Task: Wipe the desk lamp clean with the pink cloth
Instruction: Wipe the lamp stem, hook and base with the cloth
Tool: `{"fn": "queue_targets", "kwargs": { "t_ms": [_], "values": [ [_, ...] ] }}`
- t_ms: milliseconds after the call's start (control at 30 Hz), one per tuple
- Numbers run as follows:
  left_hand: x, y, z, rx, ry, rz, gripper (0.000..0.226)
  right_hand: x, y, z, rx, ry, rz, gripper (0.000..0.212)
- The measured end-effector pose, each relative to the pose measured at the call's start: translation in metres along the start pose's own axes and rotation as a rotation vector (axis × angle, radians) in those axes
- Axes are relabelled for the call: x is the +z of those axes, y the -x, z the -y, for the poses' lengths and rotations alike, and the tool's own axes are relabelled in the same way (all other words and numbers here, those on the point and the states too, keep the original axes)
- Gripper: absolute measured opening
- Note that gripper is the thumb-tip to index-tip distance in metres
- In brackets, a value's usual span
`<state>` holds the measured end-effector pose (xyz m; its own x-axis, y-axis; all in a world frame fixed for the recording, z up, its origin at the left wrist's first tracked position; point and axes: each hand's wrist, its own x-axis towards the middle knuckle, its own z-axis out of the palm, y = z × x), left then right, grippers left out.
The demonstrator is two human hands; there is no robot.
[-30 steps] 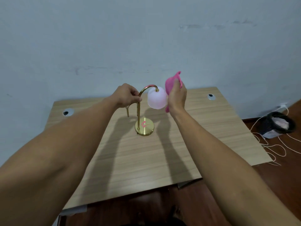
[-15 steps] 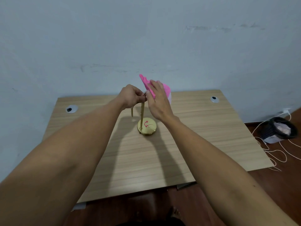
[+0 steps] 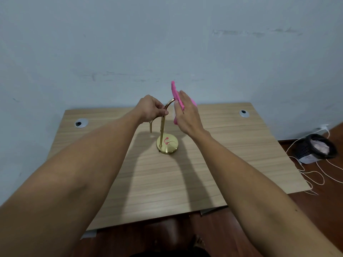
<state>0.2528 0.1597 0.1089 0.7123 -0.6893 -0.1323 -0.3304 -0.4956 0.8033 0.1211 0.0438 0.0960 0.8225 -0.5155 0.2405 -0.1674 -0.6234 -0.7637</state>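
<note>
Behind everything, a pale blue wall (image 3: 167, 43) is seen, and a wooden desk (image 3: 232, 154) is pushed up against it.

At the left hand (image 3: 151, 108), the fingers are curled tight and the thin gold pole of the lamp (image 3: 163, 129) is pinched near its bend. At the right hand (image 3: 187, 115), the fingers are stretched out flat, and the pink cloth (image 3: 176, 95) is pressed by them against the far side, where the lamp's shade should be. The shade itself is hidden by the hand and cloth, so how it is touched cannot be told. One end of the cloth is poked up above the fingertips, and a bit is seen below the palm.

Out from the hands, the lamp is stood near the middle of the desk on its round gold foot (image 3: 167, 145). A red mark is seen on the foot. Two round cable holes (image 3: 81, 123) are set in the back corners of the desk. Off to the right, a black basket (image 3: 315, 148) and some white cords (image 3: 315, 175) are left on the floor.

The cloth is judged to be soft and floppy, so it is best held flat under the whole hand. The lamp looks light and smooth, and it could be tipped easily. The shade may be easy to break, so the pole is the safest place to be gripped while gentle rubbing is done.
</note>
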Motion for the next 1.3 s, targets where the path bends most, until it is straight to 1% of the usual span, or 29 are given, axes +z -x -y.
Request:
{"fn": "queue_targets", "kwargs": {
  "t_ms": [33,67,100,133,167,267,300,400,433,533,567,600,667,700,733,800,833,867,967,1000,1067,1100,1133,1200,1233,1267,1300],
  "values": [
    [0.000,0.000,0.001,0.001,0.003,0.001,0.018,0.000,0.004,0.000,-0.049,0.073,0.031,0.052],
    [0.000,0.001,0.001,0.005,0.005,0.003,0.016,0.000,0.009,-0.001,-0.140,0.162,0.063,0.054],
    [0.000,0.001,0.002,0.008,0.010,0.005,0.014,-0.002,0.012,-0.004,-0.237,0.225,0.090,0.054],
    [0.000,0.002,0.002,0.011,0.014,0.007,0.013,-0.005,0.013,-0.007,-0.292,0.253,0.101,0.053],
    [0.001,0.002,0.003,0.012,0.023,0.006,0.013,-0.008,0.012,-0.010,-0.292,0.259,0.090,0.053],
    [0.001,0.002,0.002,-0.001,0.031,-0.004,0.018,-0.009,0.005,-0.004,-0.137,0.218,0.021,0.054],
    [0.001,0.002,0.002,-0.002,0.026,-0.002,0.018,-0.008,0.006,-0.003,-0.144,0.251,0.033,0.055],
    [0.000,0.002,0.001,0.010,0.010,0.018,0.012,-0.008,0.013,-0.014,-0.318,0.365,0.117,0.056],
    [0.001,0.001,0.002,0.012,0.010,0.017,0.012,-0.009,0.012,-0.018,-0.332,0.364,0.123,0.056],
    [0.000,0.001,0.003,0.004,0.019,0.002,0.015,-0.010,0.007,-0.009,-0.193,0.284,0.065,0.056],
    [0.000,0.000,0.003,0.004,0.016,0.007,0.014,-0.008,0.007,-0.007,-0.182,0.291,0.052,0.056],
    [0.000,-0.001,0.003,0.007,0.010,0.014,0.013,-0.006,0.008,-0.007,-0.213,0.318,0.061,0.056],
    [-0.001,0.001,0.003,0.018,-0.002,0.023,0.010,-0.004,0.013,-0.012,-0.343,0.383,0.115,0.055],
    [0.000,0.001,0.003,0.019,0.003,0.019,0.010,-0.004,0.013,-0.017,-0.374,0.381,0.120,0.055],
    [0.000,0.000,0.004,0.019,0.010,0.013,0.011,-0.005,0.013,-0.017,-0.346,0.344,0.102,0.054],
    [0.002,-0.002,0.006,0.011,0.025,-0.006,0.016,-0.006,0.011,-0.012,-0.183,0.241,0.002,0.055],
    [0.002,-0.002,0.006,0.007,0.028,-0.009,0.018,-0.005,0.010,-0.009,-0.137,0.220,-0.024,0.055],
    [0.001,-0.002,0.006,0.004,0.029,-0.006,0.019,-0.004,0.010,-0.008,-0.145,0.238,-0.018,0.055],
    [0.000,-0.002,0.005,0.021,0.024,0.020,0.015,-0.002,0.017,-0.016,-0.353,0.332,0.078,0.057],
    [0.000,-0.002,0.006,0.025,0.021,0.020,0.015,-0.003,0.017,-0.017,-0.342,0.316,0.066,0.057],
    [0.000,-0.003,0.007,0.020,0.017,0.005,0.018,-0.005,0.013,-0.014,-0.214,0.251,-0.034,0.057],
    [0.000,-0.003,0.007,0.017,0.011,0.005,0.020,-0.005,0.013,-0.011,-0.185,0.243,-0.060,0.056],
    [0.000,-0.002,0.006,0.016,0.004,0.015,0.021,-0.004,0.013,-0.012,-0.212,0.269,-0.051,0.056],
    [0.000,-0.002,0.005,0.019,-0.002,0.035,0.021,-0.004,0.016,-0.018,-0.352,0.352,0.044,0.057],
    [0.000,-0.003,0.004,0.019,-0.004,0.037,0.020,-0.005,0.014,-0.022,-0.394,0.368,0.062,0.057],
    [-0.001,-0.002,0.003,0.017,-0.006,0.034,0.019,-0.006,0.011,-0.023,-0.383,0.347,0.040,0.057],
    [-0.001,-0.002,0.003,0.015,-0.007,0.029,0.019,-0.007,0.010,-0.019,-0.326,0.304,-0.007,0.056]
  ]
}}
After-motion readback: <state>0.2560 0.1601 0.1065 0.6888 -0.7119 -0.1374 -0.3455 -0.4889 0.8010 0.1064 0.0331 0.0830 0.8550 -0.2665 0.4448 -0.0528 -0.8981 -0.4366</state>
